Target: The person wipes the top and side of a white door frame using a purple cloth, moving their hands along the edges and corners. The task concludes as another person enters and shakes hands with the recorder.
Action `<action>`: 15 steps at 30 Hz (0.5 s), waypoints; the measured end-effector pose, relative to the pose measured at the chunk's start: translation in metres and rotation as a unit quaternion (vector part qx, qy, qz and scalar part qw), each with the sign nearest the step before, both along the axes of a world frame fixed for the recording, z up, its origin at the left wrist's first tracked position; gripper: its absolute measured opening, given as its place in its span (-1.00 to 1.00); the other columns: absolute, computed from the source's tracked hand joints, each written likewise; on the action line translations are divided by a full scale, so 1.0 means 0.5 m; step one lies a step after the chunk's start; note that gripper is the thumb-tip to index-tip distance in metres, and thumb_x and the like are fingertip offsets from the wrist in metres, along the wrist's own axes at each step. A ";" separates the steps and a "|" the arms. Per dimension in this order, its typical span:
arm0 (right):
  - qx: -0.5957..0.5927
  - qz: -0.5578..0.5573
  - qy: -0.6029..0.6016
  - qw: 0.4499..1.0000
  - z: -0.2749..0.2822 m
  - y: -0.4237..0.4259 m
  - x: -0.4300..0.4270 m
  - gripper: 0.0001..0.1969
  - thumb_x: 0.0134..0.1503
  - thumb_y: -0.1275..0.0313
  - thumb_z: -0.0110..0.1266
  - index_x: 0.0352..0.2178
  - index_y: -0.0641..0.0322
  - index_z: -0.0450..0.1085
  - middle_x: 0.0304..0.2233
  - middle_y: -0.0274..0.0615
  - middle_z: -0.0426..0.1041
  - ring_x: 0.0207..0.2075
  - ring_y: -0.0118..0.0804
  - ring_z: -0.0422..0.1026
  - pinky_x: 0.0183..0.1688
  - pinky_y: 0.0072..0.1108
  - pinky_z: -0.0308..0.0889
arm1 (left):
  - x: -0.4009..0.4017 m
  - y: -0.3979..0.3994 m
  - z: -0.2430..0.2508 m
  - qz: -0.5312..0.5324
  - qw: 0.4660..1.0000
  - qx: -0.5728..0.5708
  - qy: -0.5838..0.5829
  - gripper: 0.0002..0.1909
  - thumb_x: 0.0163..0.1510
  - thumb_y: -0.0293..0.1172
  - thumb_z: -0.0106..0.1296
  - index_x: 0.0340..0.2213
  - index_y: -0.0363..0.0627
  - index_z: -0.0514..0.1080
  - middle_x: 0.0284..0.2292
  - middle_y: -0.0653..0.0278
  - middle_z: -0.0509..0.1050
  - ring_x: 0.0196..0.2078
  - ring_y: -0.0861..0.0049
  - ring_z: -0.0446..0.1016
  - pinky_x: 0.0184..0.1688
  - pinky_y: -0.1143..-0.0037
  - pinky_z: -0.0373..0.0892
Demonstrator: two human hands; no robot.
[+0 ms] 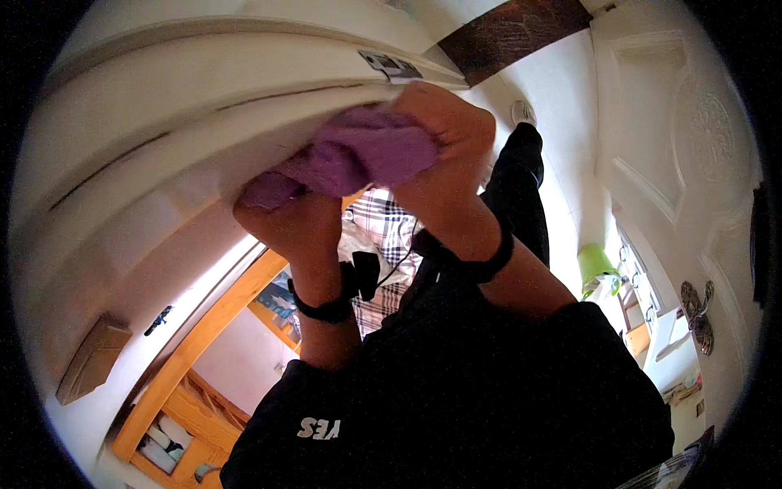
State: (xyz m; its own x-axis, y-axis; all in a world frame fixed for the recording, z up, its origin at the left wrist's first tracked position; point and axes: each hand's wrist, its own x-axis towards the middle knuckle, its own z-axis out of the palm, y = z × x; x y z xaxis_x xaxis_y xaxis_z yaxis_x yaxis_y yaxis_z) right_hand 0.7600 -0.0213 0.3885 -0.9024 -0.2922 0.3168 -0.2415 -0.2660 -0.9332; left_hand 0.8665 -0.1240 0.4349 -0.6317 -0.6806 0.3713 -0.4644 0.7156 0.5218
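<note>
A bunched purple cloth (372, 150) stretches between my two hands, close against a white door frame (293, 64). My left hand (287, 232) holds the cloth's lower left end, its fingers mostly covered by the fabric. Over the other end lies my right hand (455, 134), gripping the cloth just below a metal strike plate (392, 66) set in the frame. I cannot tell how firmly the cloth touches the frame. Each wrist wears a black band, and a small black device (366, 275) sits by the left one.
An open white panel door (666, 122) with an ornate metal handle (697, 315) stands at right. A dark floor strip (516, 36) crosses the doorway. Behind me are a wooden bed frame (201, 354), plaid bedding (382, 211) and a green bin (595, 263).
</note>
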 end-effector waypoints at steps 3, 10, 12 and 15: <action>0.043 -0.018 0.042 0.998 -0.019 0.006 -0.008 -0.75 -0.08 0.43 0.35 -0.64 0.31 0.40 -0.69 -0.30 0.37 -0.64 -0.55 0.34 -0.61 -0.65 0.18 | -0.019 0.008 0.004 0.008 1.000 -0.021 0.018 -0.74 -0.13 -0.40 0.36 -0.52 -0.35 0.52 -0.53 0.31 0.58 -0.45 0.69 0.49 -0.29 0.56 0.43; 0.050 -0.009 0.052 0.997 0.006 -0.006 -0.002 -0.75 -0.11 0.42 0.35 -0.63 0.32 0.40 -0.70 -0.26 0.37 -0.65 -0.52 0.35 -0.60 -0.62 0.20 | -0.030 0.005 0.009 -0.021 0.997 -0.080 0.008 -0.65 -0.06 -0.35 0.31 -0.72 -0.28 0.41 -0.72 0.43 0.46 -0.62 0.75 0.32 -0.52 0.55 0.33; 0.053 -0.008 0.104 0.993 0.009 -0.011 -0.007 -0.76 -0.11 0.43 0.34 -0.63 0.32 0.40 -0.70 -0.24 0.36 -0.64 -0.52 0.35 -0.60 -0.61 0.20 | -0.020 0.006 0.019 -0.016 0.998 -0.048 -0.031 -0.76 -0.10 -0.40 0.31 -0.65 -0.26 0.47 -0.66 0.41 0.51 -0.55 0.77 0.38 -0.44 0.58 0.35; 0.077 -0.042 0.052 0.995 -0.034 -0.008 0.001 -0.76 -0.11 0.44 0.30 -0.64 0.34 0.37 -0.70 -0.20 0.35 -0.64 -0.51 0.33 -0.58 -0.60 0.21 | -0.014 0.005 -0.001 -0.017 1.000 0.012 0.000 -0.87 -0.14 -0.48 0.30 -0.59 -0.24 0.53 -0.64 0.39 0.54 -0.53 0.78 0.42 -0.39 0.61 0.38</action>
